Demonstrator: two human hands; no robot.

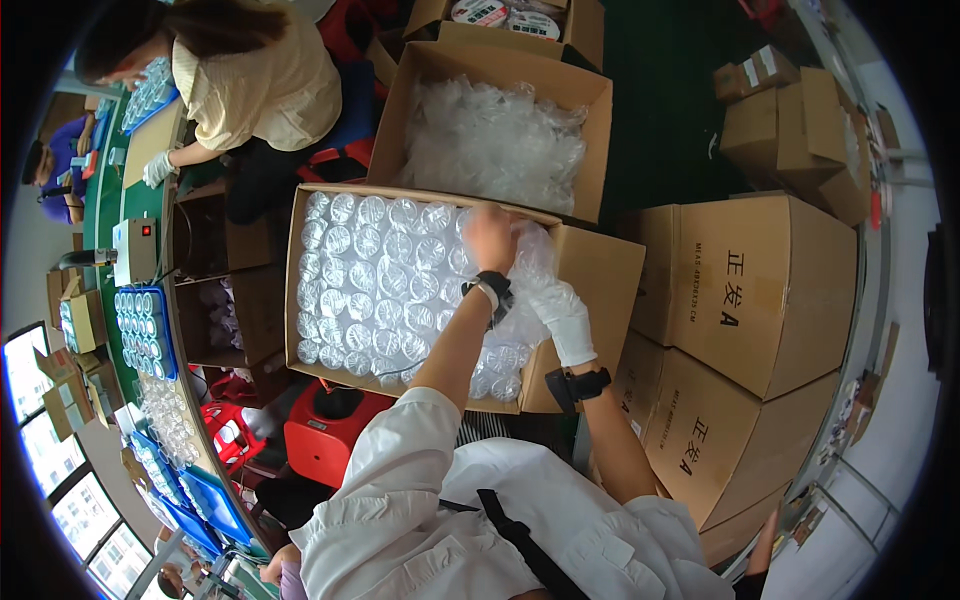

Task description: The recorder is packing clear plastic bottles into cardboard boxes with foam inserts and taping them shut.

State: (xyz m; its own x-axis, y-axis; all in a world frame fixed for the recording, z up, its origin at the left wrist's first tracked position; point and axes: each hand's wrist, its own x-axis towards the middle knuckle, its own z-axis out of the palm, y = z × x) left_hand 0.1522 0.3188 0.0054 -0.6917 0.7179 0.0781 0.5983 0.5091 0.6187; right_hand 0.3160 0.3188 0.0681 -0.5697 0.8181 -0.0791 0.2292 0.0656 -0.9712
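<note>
Rows of clear, round-topped plastic cups or containers [367,272] fill an open cardboard box [292,270] in front of me. Over the box's right side lies a crumpled clear plastic bag [536,252]. My bare left hand [490,240] is above the far right rows, beside the bag; motion smears its fingers. A white glove covers my right hand [562,312], whose fingers are closed on the bag's near part at the box's right edge. Several containers [500,372] show below the bag in the near right corner.
Beyond stands an open carton [592,150] of loose clear plastic pieces [495,145]. Closed cartons [735,290] are stacked at right. A red stool [325,440] is near left. At far left, a co-worker's gloved hand [158,169] rests by a green worktable [105,215] with blue trays [146,335].
</note>
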